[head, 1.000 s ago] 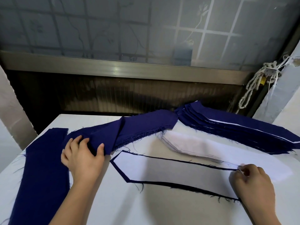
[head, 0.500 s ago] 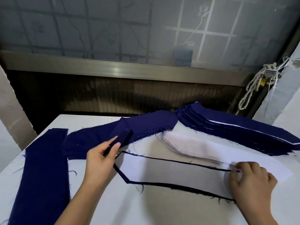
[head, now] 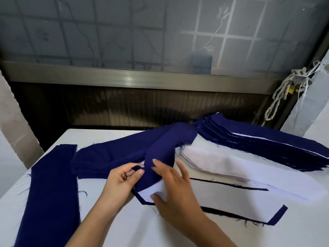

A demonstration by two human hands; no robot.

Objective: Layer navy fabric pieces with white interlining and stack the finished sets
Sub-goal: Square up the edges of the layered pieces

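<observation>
A navy fabric piece (head: pixel 163 154) is lifted off the navy pile (head: pixel 110 157) and drapes toward me over a flat set: white interlining (head: pixel 231 198) on a navy piece whose dark edge shows around it. My left hand (head: pixel 122 182) pinches the near end of the lifted navy piece between thumb and fingers. My right hand (head: pixel 174 189) lies beside it with fingers spread, touching the navy piece and pressing the interlining's left end. A white interlining stack (head: pixel 210 161) lies behind, and a stack of finished sets (head: pixel 258 141) sits at the back right.
A long navy strip (head: pixel 51 189) lies along the left side of the white table (head: pixel 124 229). Behind the table are a dark wall, a metal sill and a frosted window. A knotted cord (head: pixel 283 97) hangs at the right.
My left hand has drawn one navy piece off the pile toward the flat set. My right hand left the interlining's right end and moved left to the near end beside my left hand.
</observation>
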